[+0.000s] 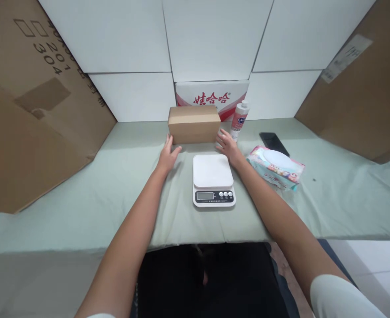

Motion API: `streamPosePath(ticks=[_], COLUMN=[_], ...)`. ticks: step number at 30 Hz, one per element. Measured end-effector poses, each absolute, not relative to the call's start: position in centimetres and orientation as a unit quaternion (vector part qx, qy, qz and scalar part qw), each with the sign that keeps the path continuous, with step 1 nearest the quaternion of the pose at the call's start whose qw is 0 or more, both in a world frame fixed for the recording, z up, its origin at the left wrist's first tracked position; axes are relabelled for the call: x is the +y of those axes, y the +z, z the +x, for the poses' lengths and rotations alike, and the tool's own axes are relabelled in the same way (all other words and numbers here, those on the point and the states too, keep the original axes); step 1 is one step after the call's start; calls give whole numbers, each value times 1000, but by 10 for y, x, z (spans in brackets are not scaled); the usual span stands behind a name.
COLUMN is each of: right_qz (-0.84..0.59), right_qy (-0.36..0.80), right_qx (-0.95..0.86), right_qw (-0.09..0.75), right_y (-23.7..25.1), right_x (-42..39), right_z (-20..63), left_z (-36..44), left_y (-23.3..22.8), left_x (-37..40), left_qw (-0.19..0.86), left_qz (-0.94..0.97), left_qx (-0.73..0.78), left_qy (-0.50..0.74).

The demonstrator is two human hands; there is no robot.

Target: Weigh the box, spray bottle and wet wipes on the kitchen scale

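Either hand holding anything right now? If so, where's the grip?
Nothing is lifted. The left hand and right hand are open at the two lower ends of the cardboard box, which sits on the table; actual contact cannot be told.

The scale point(213, 179) sits on the table point(340, 194), right in the middle. The small box point(194, 124) is behind the scale. The left hand point(168, 154) is at the box's left end and the right hand point(227, 145) is at its right end; they may be touching it, it is hard to tell. The bottle point(239, 119) stands just right of the box. The phone point(274, 143) lies further right, with the tissue pack point(276, 167) in front of it. A printed box point(226, 95) leans behind the small box
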State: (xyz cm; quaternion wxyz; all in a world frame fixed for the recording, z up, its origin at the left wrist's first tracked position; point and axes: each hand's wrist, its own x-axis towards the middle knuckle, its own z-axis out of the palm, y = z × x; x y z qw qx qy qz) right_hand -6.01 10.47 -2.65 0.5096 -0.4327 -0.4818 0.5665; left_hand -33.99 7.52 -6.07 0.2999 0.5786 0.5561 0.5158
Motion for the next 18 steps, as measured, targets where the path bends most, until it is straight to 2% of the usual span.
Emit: streamPosePath(ticks=[5, 7, 9, 11, 13, 16, 18], right_qz=[-396, -390, -431, -521, -602, -661, -669], right_qy=[524, 430, 283, 138, 61, 38, 33], right_qx=[-539, -621, -702, -744, -754, -747, -742], right_qw=[527, 526, 490, 395, 257, 59, -21], right_y=[6, 25, 42, 56, 64, 63, 59], right_x=[64, 30, -4, -26, -32, -21, -12], right_z=[-50, -30, 1, 35, 63, 81, 78], left_z=[-341, -341, -339, -335, -329, -322, -322], left_y=[-60, -59, -58, -57, -54, -51, -51], left_x=[67, 62, 57, 54, 51, 49, 47], left_qw=[279, 271, 260, 253, 248, 239, 238], left_qz=[603, 604, 613, 626, 639, 657, 662], left_qx=[558, 551, 543, 535, 526, 520, 519], left_qy=[498, 508, 512, 508, 503, 491, 486])
